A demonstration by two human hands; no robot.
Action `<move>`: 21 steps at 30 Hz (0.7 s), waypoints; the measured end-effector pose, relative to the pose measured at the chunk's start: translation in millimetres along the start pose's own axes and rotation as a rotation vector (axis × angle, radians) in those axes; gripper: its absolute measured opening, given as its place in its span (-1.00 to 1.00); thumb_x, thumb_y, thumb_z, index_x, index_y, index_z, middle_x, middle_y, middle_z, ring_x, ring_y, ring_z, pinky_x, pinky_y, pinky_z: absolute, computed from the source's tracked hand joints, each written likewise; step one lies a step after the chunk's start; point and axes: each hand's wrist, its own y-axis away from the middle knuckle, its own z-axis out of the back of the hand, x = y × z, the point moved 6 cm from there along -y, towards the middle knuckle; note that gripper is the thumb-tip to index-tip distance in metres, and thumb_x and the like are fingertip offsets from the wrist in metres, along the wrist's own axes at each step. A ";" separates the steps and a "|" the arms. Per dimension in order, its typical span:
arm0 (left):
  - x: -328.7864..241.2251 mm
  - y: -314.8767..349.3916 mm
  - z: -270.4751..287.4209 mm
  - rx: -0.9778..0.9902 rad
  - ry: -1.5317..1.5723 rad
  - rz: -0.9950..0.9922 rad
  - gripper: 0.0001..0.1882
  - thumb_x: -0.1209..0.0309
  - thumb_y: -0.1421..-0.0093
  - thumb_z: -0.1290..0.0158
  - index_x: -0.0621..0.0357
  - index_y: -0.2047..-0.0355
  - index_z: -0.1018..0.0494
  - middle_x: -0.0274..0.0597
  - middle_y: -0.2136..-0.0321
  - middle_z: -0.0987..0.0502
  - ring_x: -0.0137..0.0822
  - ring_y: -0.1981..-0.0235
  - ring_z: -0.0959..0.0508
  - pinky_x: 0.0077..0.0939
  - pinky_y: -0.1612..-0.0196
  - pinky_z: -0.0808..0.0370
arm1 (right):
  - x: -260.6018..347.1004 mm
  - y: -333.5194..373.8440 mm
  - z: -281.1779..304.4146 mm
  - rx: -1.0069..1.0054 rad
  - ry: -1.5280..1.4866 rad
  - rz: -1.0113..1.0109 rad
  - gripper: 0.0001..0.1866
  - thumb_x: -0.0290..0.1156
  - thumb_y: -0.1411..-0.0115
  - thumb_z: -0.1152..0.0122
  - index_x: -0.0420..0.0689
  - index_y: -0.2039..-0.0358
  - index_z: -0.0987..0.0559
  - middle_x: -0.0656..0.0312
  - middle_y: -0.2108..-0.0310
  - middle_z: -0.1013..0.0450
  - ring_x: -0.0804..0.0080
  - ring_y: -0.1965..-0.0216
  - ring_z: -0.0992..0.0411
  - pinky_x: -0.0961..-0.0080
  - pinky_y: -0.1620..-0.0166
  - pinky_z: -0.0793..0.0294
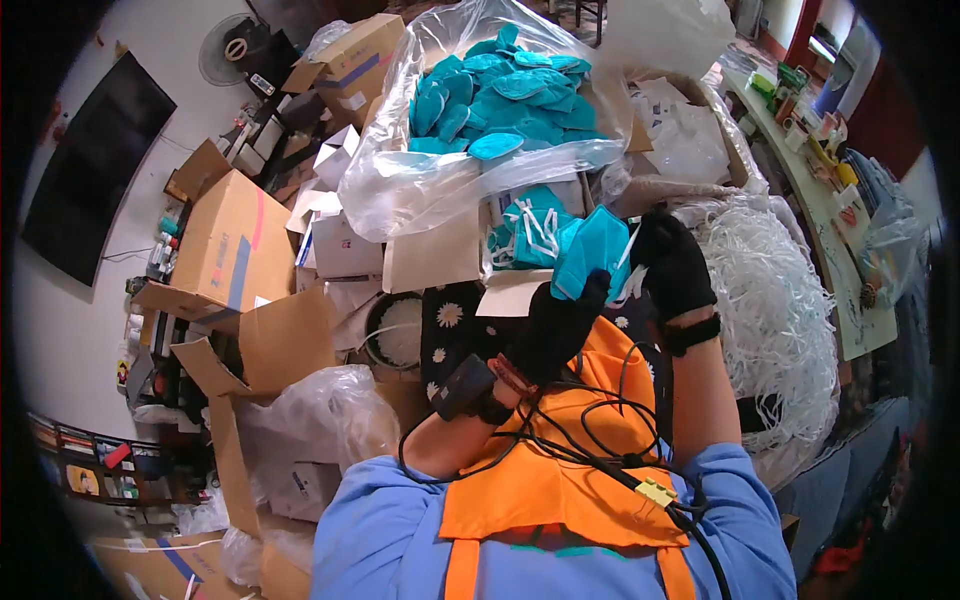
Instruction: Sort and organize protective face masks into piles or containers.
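My left hand (562,322), in a black glove, grips a teal face mask (590,250) at its lower edge, with the thumb on its front. Just right of the mask, my gloved right hand (676,268) is closed on a white elastic strap (634,284) hanging by the mask's side; its fingertips are partly hidden. Beyond the left hand, a small open white box (510,296) holds more teal masks (528,228) with white straps. A large heap of teal masks (505,95) lies in a carton lined with clear plastic (410,190) farther away.
A big bundle of white straps (765,320) fills a bag at my right. Brown cartons (235,245) and small white boxes (345,245) crowd the left. A cluttered green table (815,230) stands far right. Black cables (590,455) cross my orange apron (560,500).
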 end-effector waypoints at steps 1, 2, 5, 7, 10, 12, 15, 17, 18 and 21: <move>3.4 1.9 -1.3 0.003 0.013 0.019 -0.65 0.08 -0.20 -0.01 0.14 0.39 -0.48 -0.08 0.61 -0.48 -0.15 0.51 -0.51 -0.32 0.46 -0.40 | 2.3 -1.8 0.5 0.018 0.044 0.037 -0.82 -0.37 -0.30 0.08 -0.17 0.29 -0.47 0.35 0.53 -0.39 0.56 0.49 -0.34 0.62 0.37 -0.35; 5.6 1.5 -3.1 0.006 0.027 0.034 -0.66 0.09 -0.20 -0.02 0.14 0.39 -0.48 -0.09 0.61 -0.48 -0.17 0.52 -0.51 -0.34 0.47 -0.40 | 4.4 -4.2 3.8 -0.001 0.086 0.050 -0.80 -0.37 -0.30 0.09 -0.19 0.25 -0.47 0.33 0.49 -0.41 0.55 0.45 -0.37 0.62 0.34 -0.37; -5.3 3.9 -7.9 0.002 0.031 -0.018 -0.70 0.12 -0.19 -0.04 0.12 0.35 -0.48 -0.12 0.60 -0.48 -0.19 0.52 -0.51 -0.39 0.48 -0.41 | 9.6 -12.5 14.9 -0.054 0.195 0.092 -0.73 -0.34 -0.32 0.10 -0.24 0.13 -0.46 0.26 0.36 -0.46 0.51 0.33 -0.42 0.61 0.25 -0.40; -16.1 14.1 -10.2 0.027 -0.083 -0.197 -0.74 0.21 -0.20 -0.03 0.11 0.22 -0.45 -0.10 0.50 -0.49 -0.18 0.50 -0.51 -0.40 0.47 -0.42 | 6.9 -16.2 17.6 -0.062 0.249 0.117 -0.68 -0.31 -0.33 0.13 -0.26 0.05 -0.44 0.20 0.26 -0.48 0.48 0.24 -0.43 0.60 0.18 -0.41; -39.9 58.9 -20.4 0.105 -0.367 -0.461 -0.67 0.39 -0.23 0.01 0.09 -0.01 -0.36 -0.05 0.32 -0.48 -0.15 0.44 -0.52 -0.40 0.45 -0.43 | 45.1 -42.4 102.6 -0.267 1.259 0.416 -0.70 -0.48 -0.18 -0.03 -0.22 0.06 -0.44 0.18 0.22 -0.47 0.43 0.22 -0.42 0.59 0.16 -0.41; -18.8 42.5 -20.7 0.103 -0.115 -0.307 -0.67 0.38 -0.21 -0.03 0.13 0.02 -0.37 -0.07 0.37 -0.49 -0.16 0.42 -0.53 -0.43 0.45 -0.43 | 109.8 -34.0 159.6 -0.486 1.401 0.467 -0.65 -0.52 -0.16 -0.03 -0.23 0.00 -0.41 0.18 0.17 -0.46 0.46 0.17 -0.42 0.60 0.12 -0.40; 4.9 9.5 -10.4 0.123 0.371 0.078 -0.72 0.26 -0.19 -0.05 0.10 0.14 -0.42 -0.18 0.51 -0.45 -0.30 0.54 -0.46 -0.54 0.53 -0.35 | 153.2 -11.2 139.3 -0.438 1.069 0.549 -0.56 -0.59 -0.13 -0.04 -0.23 -0.07 -0.37 0.19 0.09 -0.45 0.51 0.10 -0.40 0.61 0.06 -0.38; 6.1 -17.6 -10.5 0.149 0.396 0.045 -0.75 0.12 -0.21 -0.02 0.00 0.31 -0.46 -0.35 0.65 -0.37 -0.49 0.70 -0.34 -0.65 0.65 -0.22 | 107.5 1.9 94.0 -0.280 0.342 0.343 -0.57 -0.47 -0.25 0.07 -0.18 -0.16 -0.32 0.32 0.04 -0.39 0.53 0.14 -0.34 0.64 0.11 -0.34; -25.8 -14.0 -28.6 0.266 0.709 0.377 -0.74 0.08 -0.21 -0.01 -0.04 0.37 -0.46 -0.40 0.68 -0.34 -0.53 0.72 -0.30 -0.67 0.67 -0.18 | 69.9 14.7 86.0 -0.111 0.349 0.257 -0.58 -0.45 -0.27 0.09 -0.20 -0.15 -0.31 0.27 0.01 -0.37 0.50 0.08 -0.33 0.60 0.04 -0.32; -50.8 2.5 -51.4 0.460 1.171 0.763 -0.70 0.02 -0.22 0.03 -0.08 0.43 -0.45 -0.46 0.72 -0.30 -0.54 0.75 -0.27 -0.67 0.70 -0.16 | -4.7 48.9 14.6 0.231 -0.318 0.033 -0.62 -0.40 -0.27 0.08 -0.20 -0.09 -0.34 0.20 0.02 -0.36 0.46 0.00 -0.32 0.54 -0.04 -0.31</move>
